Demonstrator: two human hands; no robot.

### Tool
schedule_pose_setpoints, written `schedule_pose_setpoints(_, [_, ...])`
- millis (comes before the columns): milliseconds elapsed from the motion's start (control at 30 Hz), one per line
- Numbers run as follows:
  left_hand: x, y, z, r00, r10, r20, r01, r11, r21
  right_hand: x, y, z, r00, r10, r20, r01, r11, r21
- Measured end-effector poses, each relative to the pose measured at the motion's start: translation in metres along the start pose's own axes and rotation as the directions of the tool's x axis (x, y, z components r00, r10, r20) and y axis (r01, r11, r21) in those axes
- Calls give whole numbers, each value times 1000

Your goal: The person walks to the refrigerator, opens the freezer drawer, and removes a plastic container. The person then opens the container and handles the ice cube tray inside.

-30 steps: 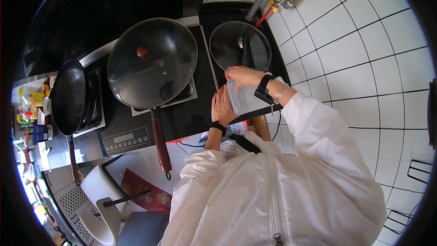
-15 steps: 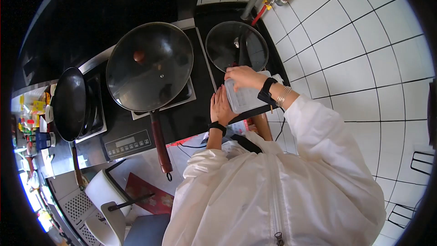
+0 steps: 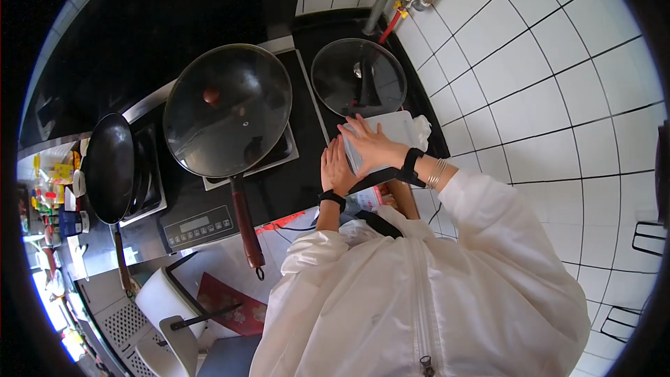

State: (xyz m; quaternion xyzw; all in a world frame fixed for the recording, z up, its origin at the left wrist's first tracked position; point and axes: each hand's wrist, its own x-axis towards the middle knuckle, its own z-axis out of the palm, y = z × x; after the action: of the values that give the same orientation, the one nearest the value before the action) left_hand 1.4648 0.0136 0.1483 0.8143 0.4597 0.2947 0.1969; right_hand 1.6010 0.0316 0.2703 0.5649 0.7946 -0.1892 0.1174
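Note:
A pale translucent plastic container [image 3: 399, 128] lies on the black counter, in front of a round glass lid [image 3: 359, 77]. My right hand [image 3: 373, 145] rests on its left part with the fingers spread. Beside the container's left edge is my left hand [image 3: 338, 169], its fingers stretched out and flat; whether it touches the container is not clear. To the left, a large pan under a glass lid [image 3: 227, 112] stands on the cooktop, its brown handle [image 3: 246, 227] pointing toward me.
A dark frying pan [image 3: 110, 167] stands on the left burner. The control panel [image 3: 199, 228] is on the counter's front part. A white plastic bag [image 3: 421, 131] lies right of the container. Below left are a white chair [image 3: 166, 301] and a red patterned cloth [image 3: 227, 307].
My right hand has let its fingers spread and moved down onto the container's left part, from its upper left corner. The left hand has stayed beside the container. The view has shifted slightly.

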Motion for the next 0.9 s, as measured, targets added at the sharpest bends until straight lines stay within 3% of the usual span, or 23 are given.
schedule_pose_setpoints(100, [0, 3, -3, 999, -22, 28, 21, 1000, 13, 0, -10, 22, 972, 103, -209, -85, 992, 94])
schedule_pose_setpoints(200, [2, 1, -2, 999, -12, 40, 12, 1000, 2, -10, -1, 28, 912, 168, -373, -36, 941, 337])
schedule_pose_setpoints(233, [2, 0, -3, 998, -10, 60, 10, 1000, -7, -8, 21, 48, 793, 179, -583, 36, 941, 337])
schedule_pose_setpoints(300, [0, 0, -6, 997, 14, 76, -10, 998, -59, -30, 54, 57, 626, 498, -600, -122, 823, 555])
schedule_pose_setpoints(400, [-7, -22, 4, 977, 8, 214, 18, 993, -119, -66, 118, 84, 379, 638, -670, -406, 765, 500])
schedule_pose_setpoints(433, [-7, -39, 17, 985, 28, 170, 4, 983, -184, -71, 145, 105, 425, 708, -564, -355, 703, 616])
schedule_pose_setpoints(467, [0, -41, 13, 967, -91, 239, 187, 889, -419, -74, 163, 116, 476, 756, -450, -305, 622, 722])
schedule_pose_setpoints(533, [12, -37, 2, 856, -248, 454, 516, 463, -721, -79, 168, 101, 671, 717, -190, -209, 429, 879])
schedule_pose_setpoints(567, [18, -32, -1, 836, -317, 448, 549, 445, -708, -81, 168, 92, 760, 646, -70, -178, 311, 934])
schedule_pose_setpoints(667, [38, 0, -21, 789, -447, 421, 613, 605, -508, -77, 165, 76, 768, 633, -98, -274, 464, 842])
schedule_pose_setpoints(700, [40, 0, -18, 796, -445, 410, 602, 647, -467, -74, 166, 73, 765, 643, -39, -314, 426, 848])
schedule_pose_setpoints(767, [43, -1, -13, 809, -440, 389, 577, 722, -383, -69, 164, 70, 727, 681, -85, -284, 411, 866])
schedule_pose_setpoints(900, [52, 2, -10, 737, -524, 427, 663, 682, -308, -56, 168, 75, 656, 731, -187, -265, 455, 850])
